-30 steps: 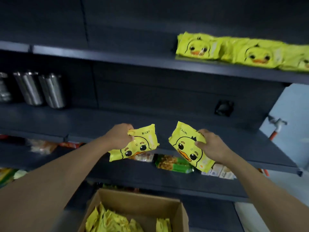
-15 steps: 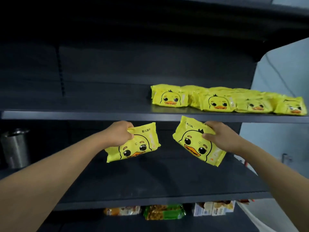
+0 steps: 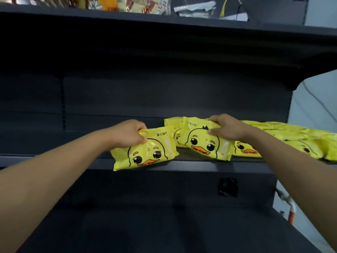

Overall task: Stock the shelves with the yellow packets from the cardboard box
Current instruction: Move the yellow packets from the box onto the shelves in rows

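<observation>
In the head view, the left hand (image 3: 127, 134) sits at centre frame with its fingers curled round the top left corner of a yellow duck-print packet (image 3: 145, 152), which hangs over the front lip of the dark shelf (image 3: 54, 157) and is not yet set down. Just right of it, the right hand (image 3: 226, 128) pinches the top edge of a second duck packet (image 3: 204, 143), which lies against the left end of the row of stocked packets (image 3: 291, 141) running off to the right. The film dimples and wrinkles under the fingers, so these look soft, light and a little slippery; I judge that a hold along the sealed top edge or a corner suits them best. The right forearm covers part of the row, whose far end is cut off by the frame. The cardboard box is out of sight. On the top shelf, at the upper edge of the frame, the assorted goods (image 3: 145, 5) are clipped and hard to identify.
</observation>
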Action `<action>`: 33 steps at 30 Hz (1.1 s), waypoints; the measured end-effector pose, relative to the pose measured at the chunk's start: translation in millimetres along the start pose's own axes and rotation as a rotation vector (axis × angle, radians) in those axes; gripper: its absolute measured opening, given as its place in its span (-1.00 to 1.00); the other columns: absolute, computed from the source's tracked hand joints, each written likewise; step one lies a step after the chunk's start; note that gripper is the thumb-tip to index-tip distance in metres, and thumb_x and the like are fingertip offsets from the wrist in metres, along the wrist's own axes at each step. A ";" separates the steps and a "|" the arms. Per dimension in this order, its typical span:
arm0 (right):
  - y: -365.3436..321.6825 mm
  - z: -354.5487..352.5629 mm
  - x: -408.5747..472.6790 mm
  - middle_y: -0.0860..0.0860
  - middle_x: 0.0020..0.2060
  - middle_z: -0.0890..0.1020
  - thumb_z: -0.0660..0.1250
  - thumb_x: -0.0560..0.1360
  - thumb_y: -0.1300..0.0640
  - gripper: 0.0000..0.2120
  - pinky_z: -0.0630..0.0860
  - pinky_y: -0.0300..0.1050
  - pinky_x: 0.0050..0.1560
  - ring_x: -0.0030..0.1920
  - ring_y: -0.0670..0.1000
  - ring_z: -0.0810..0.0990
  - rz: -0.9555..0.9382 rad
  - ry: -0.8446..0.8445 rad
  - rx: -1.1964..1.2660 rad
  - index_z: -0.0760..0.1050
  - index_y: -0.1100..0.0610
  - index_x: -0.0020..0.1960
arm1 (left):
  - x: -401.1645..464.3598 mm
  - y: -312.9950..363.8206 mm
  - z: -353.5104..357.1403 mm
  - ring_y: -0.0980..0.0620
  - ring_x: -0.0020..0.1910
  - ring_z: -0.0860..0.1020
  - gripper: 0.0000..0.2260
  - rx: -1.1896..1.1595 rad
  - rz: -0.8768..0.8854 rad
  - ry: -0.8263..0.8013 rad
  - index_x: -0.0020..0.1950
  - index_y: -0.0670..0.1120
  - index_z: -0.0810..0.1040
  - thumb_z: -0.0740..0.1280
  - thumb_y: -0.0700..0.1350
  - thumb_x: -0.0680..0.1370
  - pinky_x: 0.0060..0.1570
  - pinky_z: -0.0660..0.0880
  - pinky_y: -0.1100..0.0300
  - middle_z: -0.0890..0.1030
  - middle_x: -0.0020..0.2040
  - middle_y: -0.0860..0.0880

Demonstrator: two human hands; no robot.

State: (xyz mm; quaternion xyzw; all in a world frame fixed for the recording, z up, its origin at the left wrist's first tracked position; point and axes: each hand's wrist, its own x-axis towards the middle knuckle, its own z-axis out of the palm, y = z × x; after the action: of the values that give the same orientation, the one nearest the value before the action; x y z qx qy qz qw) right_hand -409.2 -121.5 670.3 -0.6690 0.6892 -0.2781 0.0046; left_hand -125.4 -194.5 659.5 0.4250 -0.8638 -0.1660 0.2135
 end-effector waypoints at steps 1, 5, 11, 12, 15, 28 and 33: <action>2.4 1.1 15.3 -0.05 -0.09 0.57 0.30 0.54 0.15 -0.85 0.39 -0.13 -0.02 -0.01 0.01 0.54 -0.003 -0.016 -0.015 0.49 0.12 0.10 | 5.1 1.7 -1.6 0.04 -0.14 0.58 -0.96 -0.011 -0.014 -0.005 -0.03 -0.02 0.52 0.29 -0.14 0.56 -0.17 0.48 0.14 0.61 -0.11 -0.02; 13.7 14.5 65.6 0.03 0.29 0.48 0.31 0.53 0.13 -0.59 0.38 -0.12 0.23 0.28 0.04 0.45 -0.006 -0.124 -0.045 0.38 0.15 0.36 | 25.0 4.5 -2.3 0.01 -0.16 0.62 -0.95 -0.030 -0.056 -0.032 -0.04 -0.04 0.53 0.29 -0.16 0.57 -0.11 0.52 0.10 0.65 -0.14 -0.05; 38.4 39.9 104.1 0.08 0.37 0.39 0.35 0.51 0.11 -0.50 0.33 -0.12 0.24 0.32 0.07 0.38 -0.034 -0.045 -0.211 0.33 0.13 0.41 | 50.5 9.9 6.1 -0.01 -0.16 0.65 -0.94 -0.056 -0.095 -0.037 -0.02 -0.05 0.56 0.30 -0.17 0.56 -0.10 0.55 0.08 0.67 -0.14 -0.06; 40.5 42.9 106.2 0.09 0.31 0.43 0.36 0.50 0.11 -0.54 0.34 -0.16 0.13 0.23 0.06 0.42 -0.051 -0.012 -0.217 0.37 0.14 0.37 | 53.3 11.5 7.5 -0.02 -0.15 0.65 -0.94 -0.068 -0.092 -0.044 -0.02 -0.05 0.56 0.30 -0.17 0.56 -0.08 0.56 0.07 0.68 -0.13 -0.07; 49.5 50.2 112.0 0.10 0.21 0.45 0.40 0.47 0.09 -0.59 0.34 -0.19 0.05 0.16 0.06 0.46 -0.095 0.055 -0.213 0.44 0.12 0.28 | 65.7 22.8 13.8 -0.07 -0.09 0.66 -0.92 -0.090 -0.081 -0.057 0.01 -0.08 0.56 0.30 -0.19 0.55 -0.02 0.57 0.02 0.68 -0.09 -0.11; 103.0 -4.5 72.8 0.08 0.21 0.49 0.28 0.54 0.13 -0.67 0.39 -0.14 0.08 0.18 0.06 0.49 -0.098 0.304 -0.222 0.39 0.14 0.28 | 143.2 89.6 72.8 -0.06 0.08 0.59 -0.79 -0.039 0.053 -0.158 0.18 -0.14 0.55 0.31 -0.20 0.55 0.16 0.50 0.05 0.63 0.08 -0.09; 111.8 -9.1 58.9 0.08 0.21 0.48 0.26 0.56 0.09 -0.67 0.44 -0.10 0.11 0.18 0.06 0.49 -0.081 0.310 -0.181 0.37 0.12 0.30 | 163.7 90.8 97.4 0.01 0.10 0.45 -0.70 0.182 0.131 0.064 0.23 -0.06 0.48 0.37 -0.12 0.51 0.08 0.43 0.15 0.50 0.18 -0.04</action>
State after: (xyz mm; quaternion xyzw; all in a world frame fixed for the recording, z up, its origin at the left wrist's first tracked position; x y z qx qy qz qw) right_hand -521.7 -178.1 655.9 -0.6429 0.6765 -0.3149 -0.1730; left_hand -325.0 -263.1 656.2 0.3904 -0.8940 -0.0590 0.2117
